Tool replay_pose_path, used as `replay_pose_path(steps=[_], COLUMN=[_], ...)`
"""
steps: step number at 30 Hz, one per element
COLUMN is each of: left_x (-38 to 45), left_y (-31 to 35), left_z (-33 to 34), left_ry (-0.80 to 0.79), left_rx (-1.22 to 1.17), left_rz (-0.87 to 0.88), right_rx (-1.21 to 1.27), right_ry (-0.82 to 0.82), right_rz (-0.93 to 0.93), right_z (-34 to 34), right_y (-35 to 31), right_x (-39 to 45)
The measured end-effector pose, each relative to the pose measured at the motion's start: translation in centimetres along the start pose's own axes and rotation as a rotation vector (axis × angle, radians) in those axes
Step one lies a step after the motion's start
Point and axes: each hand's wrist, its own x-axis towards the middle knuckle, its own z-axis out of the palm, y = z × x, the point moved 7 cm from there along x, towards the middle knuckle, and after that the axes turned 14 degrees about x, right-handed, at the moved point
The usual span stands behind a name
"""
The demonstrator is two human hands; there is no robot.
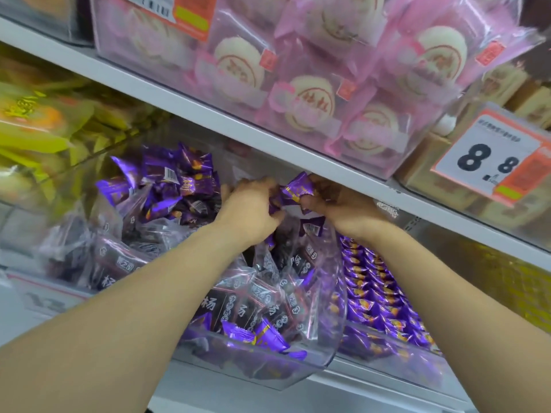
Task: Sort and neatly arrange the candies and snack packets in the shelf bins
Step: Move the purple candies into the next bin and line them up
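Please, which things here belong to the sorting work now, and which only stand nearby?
In the job: left hand and right hand, both holding purple candy packets; clear bin of purple and dark packets.

Nearby only: pink pastry packs, price tag, yellow packets.

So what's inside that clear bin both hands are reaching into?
The clear bin holds shiny purple candies mixed with dark see-through packets. Left hand and right hand grip purple candies. The arms hide the rest.

Purple candy packets (298, 190) pinched above clear bin (298, 374) of purple packets.
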Motion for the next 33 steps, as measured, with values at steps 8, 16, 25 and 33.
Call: replay_pose_path(steps=[8, 16, 25, 33], left_x=[-3.6, -8.6, -9.1, -10.1], left_y=[-0.1, 2.2, 4.9, 9.0], left_z=[-3.4, -4.9, -6.2, -6.7], left_ry=[-0.098, -0.456, -0.280, -0.206], left_rx=[-0.556, -0.947, -0.889, -0.839], left_rz=[-0.025, -0.088, -0.048, 0.063], right_rx=[0.623, 0.937, 1.201, 1.261], right_ry=[-0.071, -0.054, 0.074, 0.062], right_rz=[-0.053, 0.116, 0.194, 0.202], right_z=[1.6, 0.8, -1.2, -2.4], right_y=[-3.3, -3.3, -0.9, 0.0], right_x=[-6.8, -14.9, -18.4, -19.7])
